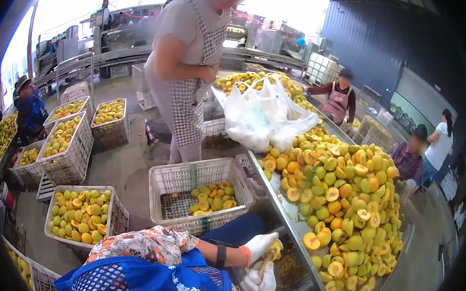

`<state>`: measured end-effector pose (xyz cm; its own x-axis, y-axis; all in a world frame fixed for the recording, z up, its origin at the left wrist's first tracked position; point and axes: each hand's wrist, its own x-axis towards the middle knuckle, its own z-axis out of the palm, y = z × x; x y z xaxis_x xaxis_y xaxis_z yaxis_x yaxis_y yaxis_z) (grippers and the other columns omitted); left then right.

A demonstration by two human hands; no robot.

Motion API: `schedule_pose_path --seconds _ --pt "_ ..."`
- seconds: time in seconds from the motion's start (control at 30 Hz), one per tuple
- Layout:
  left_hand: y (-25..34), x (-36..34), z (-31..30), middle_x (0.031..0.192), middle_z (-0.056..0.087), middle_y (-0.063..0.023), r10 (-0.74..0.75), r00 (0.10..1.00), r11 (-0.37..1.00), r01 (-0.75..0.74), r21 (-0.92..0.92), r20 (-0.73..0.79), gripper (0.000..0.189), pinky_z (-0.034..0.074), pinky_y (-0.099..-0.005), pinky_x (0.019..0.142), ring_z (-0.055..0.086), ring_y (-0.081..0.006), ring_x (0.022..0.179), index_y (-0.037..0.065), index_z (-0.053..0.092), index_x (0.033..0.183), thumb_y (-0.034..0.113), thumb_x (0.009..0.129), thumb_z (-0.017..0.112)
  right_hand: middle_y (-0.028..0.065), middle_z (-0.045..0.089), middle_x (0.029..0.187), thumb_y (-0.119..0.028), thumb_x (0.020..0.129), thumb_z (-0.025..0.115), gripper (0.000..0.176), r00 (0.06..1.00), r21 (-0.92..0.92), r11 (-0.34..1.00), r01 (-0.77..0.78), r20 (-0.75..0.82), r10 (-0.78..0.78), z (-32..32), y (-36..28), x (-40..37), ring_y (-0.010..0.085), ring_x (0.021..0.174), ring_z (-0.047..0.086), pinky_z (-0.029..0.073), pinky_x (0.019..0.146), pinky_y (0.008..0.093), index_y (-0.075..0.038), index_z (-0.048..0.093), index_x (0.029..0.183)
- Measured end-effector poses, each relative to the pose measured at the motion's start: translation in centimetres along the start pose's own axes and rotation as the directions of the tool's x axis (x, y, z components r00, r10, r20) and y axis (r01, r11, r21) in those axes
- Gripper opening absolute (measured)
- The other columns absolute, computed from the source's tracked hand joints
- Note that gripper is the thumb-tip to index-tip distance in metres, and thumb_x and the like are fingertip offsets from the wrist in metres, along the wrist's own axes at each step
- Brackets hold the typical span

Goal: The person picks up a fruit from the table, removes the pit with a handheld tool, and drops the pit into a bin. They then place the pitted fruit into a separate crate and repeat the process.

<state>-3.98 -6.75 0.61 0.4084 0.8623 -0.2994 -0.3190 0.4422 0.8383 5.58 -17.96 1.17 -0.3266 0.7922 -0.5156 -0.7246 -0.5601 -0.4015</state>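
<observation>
My left hand, in a white glove with an orange cuff, is closed around a yellow peach half. Just below it, my right hand, also white-gloved, has its fingers curled; what they hold, if anything, I cannot make out. Both hands are close together above a crate with yellow pieces inside, beside the metal table. A large heap of halved peaches covers that table. Left of my hands stands a grey plastic crate with some peach halves in one corner.
White plastic bags lie on the heap. A person in a checked apron stands across the grey crate. Another crate of peaches and stacked crates stand at left. Other people sit or stand beyond the table's far side.
</observation>
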Motion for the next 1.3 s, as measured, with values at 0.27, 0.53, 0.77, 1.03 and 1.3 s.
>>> schedule_pose_path --seconds 0.27,0.53,0.77,1.03,1.3 --pt "0.3 1.0 -1.6 0.088 0.071 -0.0096 0.179 0.983 0.975 -0.173 0.139 -0.029 0.044 0.053 -0.0277 0.064 0.067 -0.0161 0.073 0.005 0.069 0.101 0.043 0.104 0.048 -0.0054 0.033 0.054 -0.052 0.106 0.043 0.038 0.985 0.029 0.996 0.082 0.147 -0.085 0.5 -0.4 -1.0 0.0111 0.035 0.025 0.021 0.034 0.0289 -0.019 0.059 0.097" --pt "4.9 9.2 -20.5 0.094 0.070 -0.0179 0.927 0.303 -0.109 -0.349 0.931 0.222 0.046 0.056 -0.0361 0.073 0.070 -0.0286 0.087 0.009 0.065 0.116 0.050 0.100 0.051 -0.0030 0.035 0.054 -0.054 0.106 0.041 0.044 0.986 0.105 0.981 0.161 0.024 -0.164 -1.9 -0.7 0.1 0.0129 0.034 0.028 0.024 0.034 0.0311 -0.017 0.060 0.092" --pt "9.7 2.7 -20.6 0.131 0.064 -0.0187 0.581 0.727 0.209 0.301 0.930 -0.366 0.056 0.046 -0.0412 0.106 0.059 -0.0368 0.124 0.012 0.064 0.132 0.052 0.093 0.060 -0.0026 0.034 0.050 -0.053 0.106 0.042 0.046 0.983 0.050 0.986 0.161 -0.096 -0.156 -0.5 -1.2 -0.1 0.0133 0.032 0.028 0.023 0.032 0.0307 -0.018 0.050 0.077" --pt "5.2 0.6 -6.4 0.135 0.062 -0.0088 0.294 0.893 0.687 -0.446 0.574 0.341 0.038 0.043 -0.0342 0.109 0.056 -0.0198 0.126 0.010 0.060 0.136 0.032 0.105 0.051 -0.0025 0.036 0.050 -0.056 0.105 0.041 0.048 0.990 0.105 0.985 0.134 0.033 -0.138 -1.4 -0.8 0.5 0.0135 0.032 0.029 0.023 0.033 0.0310 -0.016 0.058 0.085" --pt "1.5 0.8 -2.2 0.121 0.062 -0.0087 0.239 0.688 0.856 -0.482 0.186 0.685 0.040 0.046 -0.0357 0.103 0.058 -0.0183 0.113 0.002 0.061 0.125 0.034 0.104 0.053 -0.0062 0.032 0.054 -0.056 0.107 0.033 0.055 0.845 0.369 0.926 -0.079 0.517 -0.134 -2.8 -0.6 -0.3 0.0074 0.036 0.024 0.022 0.040 0.0288 -0.009 0.063 0.107"
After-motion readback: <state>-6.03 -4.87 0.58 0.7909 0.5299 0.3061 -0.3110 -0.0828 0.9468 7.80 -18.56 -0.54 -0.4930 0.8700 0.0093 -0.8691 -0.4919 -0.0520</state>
